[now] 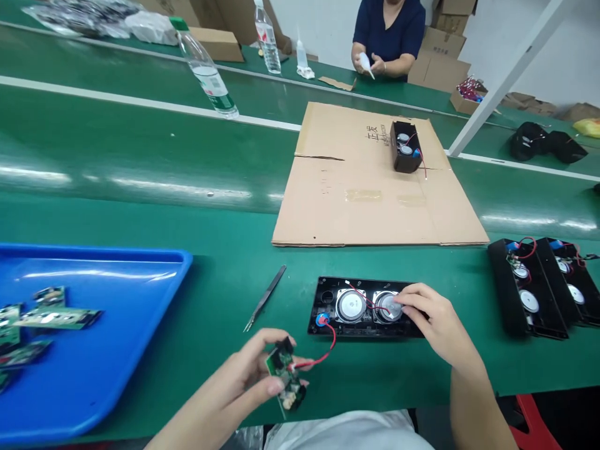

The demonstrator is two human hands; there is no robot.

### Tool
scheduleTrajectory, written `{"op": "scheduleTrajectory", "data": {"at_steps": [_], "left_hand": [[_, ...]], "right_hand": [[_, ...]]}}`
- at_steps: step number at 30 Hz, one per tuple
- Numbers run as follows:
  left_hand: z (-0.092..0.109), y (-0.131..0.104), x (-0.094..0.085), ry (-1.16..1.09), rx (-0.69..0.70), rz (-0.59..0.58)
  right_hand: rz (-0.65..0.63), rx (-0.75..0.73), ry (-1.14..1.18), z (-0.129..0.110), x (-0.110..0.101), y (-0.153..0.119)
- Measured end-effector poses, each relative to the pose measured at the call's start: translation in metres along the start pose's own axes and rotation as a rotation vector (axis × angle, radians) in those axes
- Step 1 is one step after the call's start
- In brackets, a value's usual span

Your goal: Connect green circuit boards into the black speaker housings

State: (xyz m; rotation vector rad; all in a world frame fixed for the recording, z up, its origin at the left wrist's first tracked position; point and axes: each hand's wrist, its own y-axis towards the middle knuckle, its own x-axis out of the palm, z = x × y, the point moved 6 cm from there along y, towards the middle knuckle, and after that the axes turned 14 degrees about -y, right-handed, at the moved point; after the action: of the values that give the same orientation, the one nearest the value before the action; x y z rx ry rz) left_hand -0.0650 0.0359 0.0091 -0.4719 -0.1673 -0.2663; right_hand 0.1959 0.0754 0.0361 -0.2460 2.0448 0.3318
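Note:
Between the thumb and fingers of my left hand (255,378) is a green circuit board (287,375), tilted above the table's near edge. A red cable (332,344) runs from that board to a blue round part in the black speaker housing (316,294). Two round silver speakers sit in the housing, the left speaker (351,305) uncovered. At the right speaker (387,306) my right hand (431,319) has thumb and fingertips pinched together, close to a thin red wire (360,291). Whether the wire is between the fingertips is hidden. Metal tweezers (265,299) lie left of the housing.
A blue tray (117,369) with several circuit boards stands at the left. Two more black housings (529,294) lie at the right. Behind, a cardboard sheet (337,219) bears another housing (405,147). Across the line, a person (389,37) holds a white bottle. A plastic bottle (206,72) stands at upper left.

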Motion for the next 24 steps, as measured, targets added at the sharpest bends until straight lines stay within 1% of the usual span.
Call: {"op": "scheduleTrajectory", "data": {"at_steps": [2, 3, 4, 5, 7, 9, 11, 12, 14, 16, 17, 18, 21, 24], "left_hand": [[-0.008, 0.006, 0.021, -0.086, -0.06, -0.113], [-0.011, 0.01, 0.031, -0.095, -0.066, -0.14], [-0.012, 0.014, 0.039, -0.091, -0.056, -0.144], [-0.013, 0.019, 0.046, -0.083, -0.031, -0.121], [-0.013, 0.028, 0.054, -0.057, 0.042, -0.029], [-0.012, 0.035, 0.057, -0.002, 0.119, 0.092], [-0.011, 0.039, 0.057, 0.092, 0.182, 0.198], [-0.01, 0.04, 0.057, 0.138, 0.206, 0.235], [-0.01, 0.042, 0.057, 0.194, 0.252, 0.29], [-0.009, 0.043, 0.057, 0.217, 0.298, 0.32], [-0.009, 0.043, 0.058, 0.229, 0.322, 0.331], [-0.008, 0.044, 0.058, 0.247, 0.342, 0.341], [-0.007, 0.044, 0.06, 0.326, 0.385, 0.357], [-0.005, 0.046, 0.062, 0.38, 0.424, 0.33]], "right_hand": [[-0.04, -0.042, 0.044, 0.001, 0.006, -0.002], [-0.044, -0.059, 0.064, -0.001, 0.009, -0.002], [-0.043, -0.072, 0.084, -0.003, 0.012, -0.001], [-0.039, -0.083, 0.103, -0.005, 0.015, 0.0], [-0.024, -0.108, 0.144, -0.011, 0.019, 0.003], [-0.016, -0.113, 0.192, -0.017, 0.023, 0.006], [0.017, -0.062, 0.219, -0.018, 0.027, 0.008], [0.052, -0.035, 0.212, -0.019, 0.029, 0.009], [0.161, -0.02, 0.126, -0.022, 0.03, 0.008], [0.256, -0.06, -0.018, -0.029, 0.03, 0.006], [0.274, -0.086, -0.084, -0.033, 0.032, 0.006], [0.272, -0.113, -0.134, -0.037, 0.034, 0.006], [0.201, -0.196, -0.198, -0.046, 0.042, 0.008], [0.179, -0.214, -0.249, -0.048, 0.045, 0.008]]}}
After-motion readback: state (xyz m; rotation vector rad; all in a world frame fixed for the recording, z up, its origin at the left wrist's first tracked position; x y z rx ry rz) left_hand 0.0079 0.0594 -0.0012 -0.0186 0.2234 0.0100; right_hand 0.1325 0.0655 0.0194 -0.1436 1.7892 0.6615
